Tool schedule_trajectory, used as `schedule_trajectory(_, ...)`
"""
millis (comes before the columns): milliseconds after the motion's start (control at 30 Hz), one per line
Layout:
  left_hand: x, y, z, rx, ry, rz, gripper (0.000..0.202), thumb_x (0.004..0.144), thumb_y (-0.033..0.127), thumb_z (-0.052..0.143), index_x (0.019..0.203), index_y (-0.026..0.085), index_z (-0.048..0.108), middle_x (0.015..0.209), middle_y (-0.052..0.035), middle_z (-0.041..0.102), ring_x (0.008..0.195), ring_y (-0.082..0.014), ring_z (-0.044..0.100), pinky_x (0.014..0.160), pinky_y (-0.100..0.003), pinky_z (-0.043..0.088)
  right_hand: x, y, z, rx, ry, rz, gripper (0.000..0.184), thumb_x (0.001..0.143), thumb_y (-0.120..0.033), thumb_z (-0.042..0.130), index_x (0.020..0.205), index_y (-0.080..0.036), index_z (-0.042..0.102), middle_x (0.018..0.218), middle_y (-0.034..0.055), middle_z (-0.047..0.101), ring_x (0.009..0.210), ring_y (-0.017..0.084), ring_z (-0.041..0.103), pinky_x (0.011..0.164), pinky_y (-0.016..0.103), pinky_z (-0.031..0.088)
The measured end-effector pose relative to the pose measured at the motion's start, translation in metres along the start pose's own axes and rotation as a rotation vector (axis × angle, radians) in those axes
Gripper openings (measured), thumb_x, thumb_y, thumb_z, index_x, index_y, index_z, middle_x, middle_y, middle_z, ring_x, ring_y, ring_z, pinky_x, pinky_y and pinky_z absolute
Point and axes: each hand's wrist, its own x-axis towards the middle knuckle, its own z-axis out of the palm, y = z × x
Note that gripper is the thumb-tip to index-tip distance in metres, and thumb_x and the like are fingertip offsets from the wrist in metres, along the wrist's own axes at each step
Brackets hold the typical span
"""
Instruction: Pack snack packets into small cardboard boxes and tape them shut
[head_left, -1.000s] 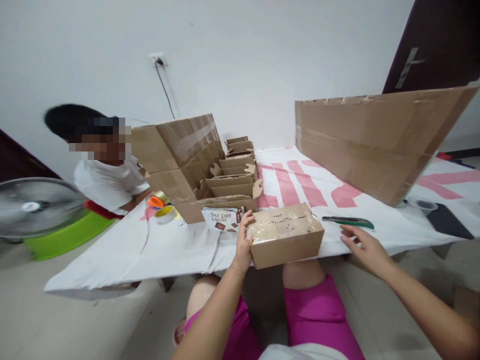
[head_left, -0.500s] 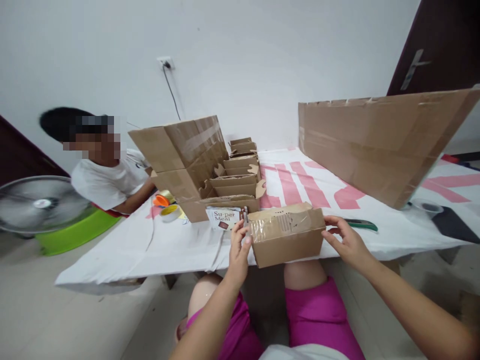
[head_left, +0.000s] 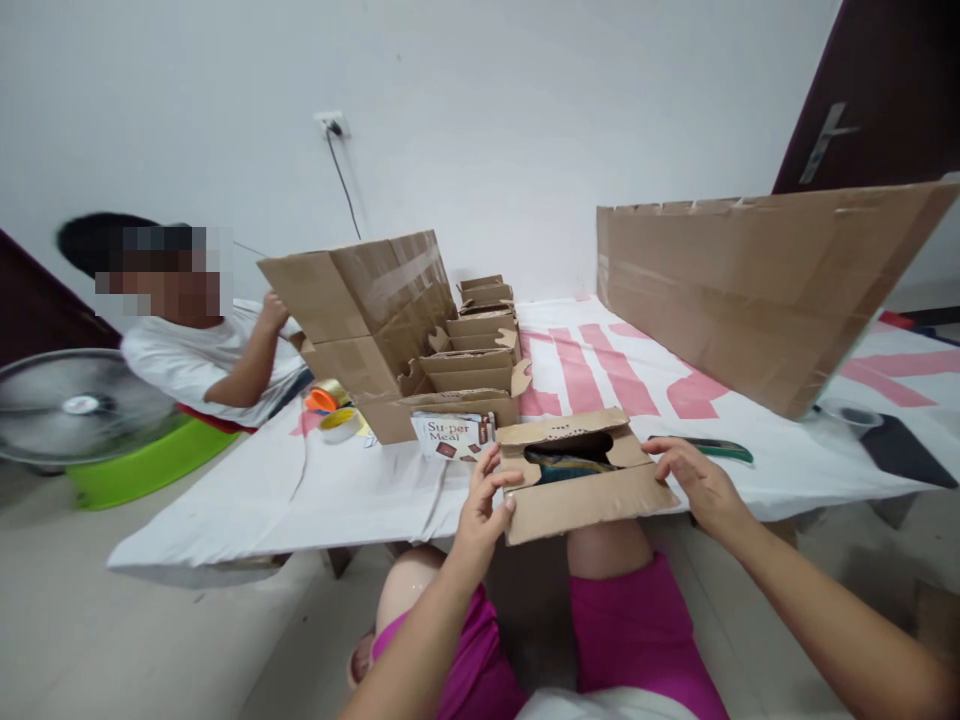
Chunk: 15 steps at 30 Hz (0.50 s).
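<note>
A small cardboard box [head_left: 585,508] sits at the table's near edge, its front flap folded down toward me. Through the gap between its flaps, something dark and teal [head_left: 574,467] shows inside; I cannot make out what it is. My left hand [head_left: 484,508] grips the box's left end, with fingers over the side flap and thumb at the front. At the right end, my right hand [head_left: 697,487] has its fingertips curled on the flap edge. Just behind the left hand stands a stack of printed "Super Meal" cards or packets [head_left: 454,437].
Several open cardboard boxes [head_left: 469,375] stand in a row beside taped, stacked cartons [head_left: 349,350]. A green-handled cutter [head_left: 720,450] lies right, before a large carton [head_left: 750,290]. Tape rolls [head_left: 340,425] and orange scissors [head_left: 321,400] lie left, near a person [head_left: 217,360] and a fan [head_left: 82,405].
The box's top has opened, its front flap now folded toward me and the inside showing. The other person has leaned left and raised a hand to the stacked cartons.
</note>
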Motion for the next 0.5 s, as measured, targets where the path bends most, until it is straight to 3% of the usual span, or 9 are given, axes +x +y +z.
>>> schedule_trajectory(100, -0.003, -0.003, 0.002, -0.012, -0.050, 0.040, 0.061, 0.081, 0.046, 0.064, 0.136, 0.030, 0.045, 0.157, -0.0097, 0.021, 0.144, -0.0344, 0.022, 0.112, -0.051, 0.030, 0.000, 0.000, 0.005, -0.118, -0.031, -0.081, 0.033, 0.086, -0.052, 0.057, 0.071, -0.022, 0.057, 0.109, 0.0086, 0.058, 0.108, 0.027, 0.056, 0.093, 0.040, 0.045)
schedule_trajectory(167, -0.004, -0.004, 0.005, -0.010, -0.057, 0.027, 0.080, 0.080, 0.046, 0.067, 0.147, 0.032, 0.026, 0.158, -0.0105, 0.018, 0.145, -0.0338, 0.019, 0.113, -0.050, 0.029, 0.001, -0.001, 0.008, -0.195, -0.027, -0.156, 0.026, 0.079, -0.046, 0.068, 0.080, -0.023, 0.057, 0.109, 0.0085, 0.056, 0.108, 0.028, 0.055, 0.093, 0.042, 0.046)
schedule_trajectory(333, 0.002, -0.015, 0.001, -0.012, -0.068, -0.058, 0.108, 0.071, 0.048, 0.075, 0.152, 0.028, 0.006, 0.160, -0.0132, 0.011, 0.147, -0.0338, 0.016, 0.117, -0.050, 0.022, 0.003, -0.003, 0.012, -0.349, -0.080, -0.289, 0.043, 0.079, -0.039, 0.070, 0.118, -0.025, 0.058, 0.111, 0.0092, 0.051, 0.104, 0.027, 0.054, 0.089, 0.042, 0.049)
schedule_trajectory(500, 0.013, -0.031, -0.007, -0.140, -0.193, -0.116, 0.133, 0.055, 0.061, 0.081, 0.152, 0.026, -0.003, 0.162, -0.0136, 0.002, 0.148, -0.0347, 0.008, 0.120, -0.047, 0.013, 0.005, -0.007, 0.014, -0.454, -0.114, -0.333, 0.029, 0.082, -0.035, 0.067, 0.109, -0.025, 0.068, 0.102, 0.0084, 0.050, 0.096, 0.025, 0.052, 0.083, 0.041, 0.050)
